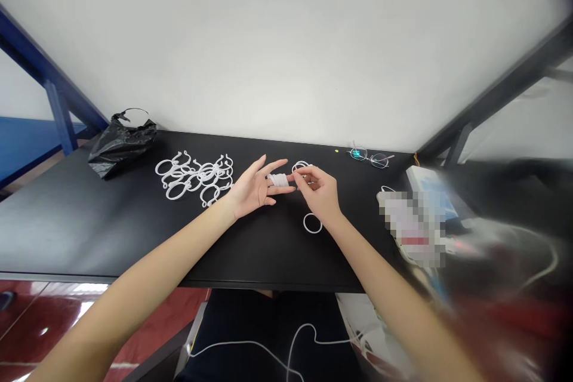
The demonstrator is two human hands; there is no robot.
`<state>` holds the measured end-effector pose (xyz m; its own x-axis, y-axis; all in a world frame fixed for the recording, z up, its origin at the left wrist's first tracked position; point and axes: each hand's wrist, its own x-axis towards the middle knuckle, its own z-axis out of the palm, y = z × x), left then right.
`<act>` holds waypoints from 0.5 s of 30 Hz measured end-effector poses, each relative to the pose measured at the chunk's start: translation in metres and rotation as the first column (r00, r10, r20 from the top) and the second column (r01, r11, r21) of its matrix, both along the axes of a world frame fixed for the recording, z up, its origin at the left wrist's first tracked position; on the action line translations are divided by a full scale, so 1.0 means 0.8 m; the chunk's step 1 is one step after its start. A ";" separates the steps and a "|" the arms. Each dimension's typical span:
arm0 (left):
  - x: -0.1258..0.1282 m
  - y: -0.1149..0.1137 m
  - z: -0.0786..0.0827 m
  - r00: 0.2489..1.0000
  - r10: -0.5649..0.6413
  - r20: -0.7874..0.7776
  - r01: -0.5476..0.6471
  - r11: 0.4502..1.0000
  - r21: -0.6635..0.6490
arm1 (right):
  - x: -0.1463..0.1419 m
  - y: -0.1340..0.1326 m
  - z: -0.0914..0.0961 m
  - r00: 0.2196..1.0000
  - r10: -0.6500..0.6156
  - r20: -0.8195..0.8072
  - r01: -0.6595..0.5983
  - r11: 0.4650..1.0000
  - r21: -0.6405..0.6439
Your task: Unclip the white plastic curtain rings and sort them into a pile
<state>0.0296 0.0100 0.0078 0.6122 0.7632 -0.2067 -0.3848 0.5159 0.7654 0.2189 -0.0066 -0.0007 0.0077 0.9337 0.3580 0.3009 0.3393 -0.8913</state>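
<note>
My left hand (253,188) lies palm up over the black table, its fingers spread. White bands (280,180), wound or stacked close together, encircle one of its middle fingers. At the tip of that finger my right hand (319,191) is closed in a pinch; what it grips between thumb and forefinger is too small to make out. Behind the right fingers are white rings (301,165), partly hidden. One plain white ring (312,223) lies below the right hand. To the left of my hands is a pile of white loops (197,176), several with small knob-like ends.
A crumpled black plastic bag (123,144) stands at the table's back left. Eyeglasses (369,156) rest near the wall at back right. At the right edge are a blurred-out phone-like object (409,227) and a white-blue box (432,191). A white cable (250,343) crosses my lap.
</note>
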 end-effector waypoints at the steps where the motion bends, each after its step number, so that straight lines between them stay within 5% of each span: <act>1: 0.001 0.000 0.000 1.000 -0.011 -0.004 0.011 1.000 0.024 | 0.001 0.001 0.000 1.000 -0.025 -0.015 0.025 1.000 -0.012; 5: 0.005 -0.001 -0.006 0.994 -0.021 -0.111 0.045 0.976 0.211 | 0.006 0.008 -0.001 0.996 -0.062 -0.066 0.054 0.991 -0.123; 7: 0.009 -0.007 -0.010 0.980 0.059 -0.191 0.022 0.917 0.397 | 0.006 0.011 0.000 0.993 -0.025 -0.118 -0.003 0.973 -0.232; 9: 0.013 -0.015 -0.011 0.950 0.191 -0.247 0.004 0.783 0.622 | 0.005 0.010 0.004 0.975 0.055 -0.214 -0.129 0.928 -0.350; 11: 0.016 -0.024 -0.011 0.915 0.296 -0.275 0.050 0.592 0.804 | 0.001 0.006 0.011 0.931 0.167 -0.326 -0.296 0.867 -0.401; 15: 0.017 -0.035 -0.007 0.889 0.376 -0.263 0.169 0.263 0.950 | -0.007 -0.010 0.023 0.885 0.288 -0.367 -0.416 0.843 -0.341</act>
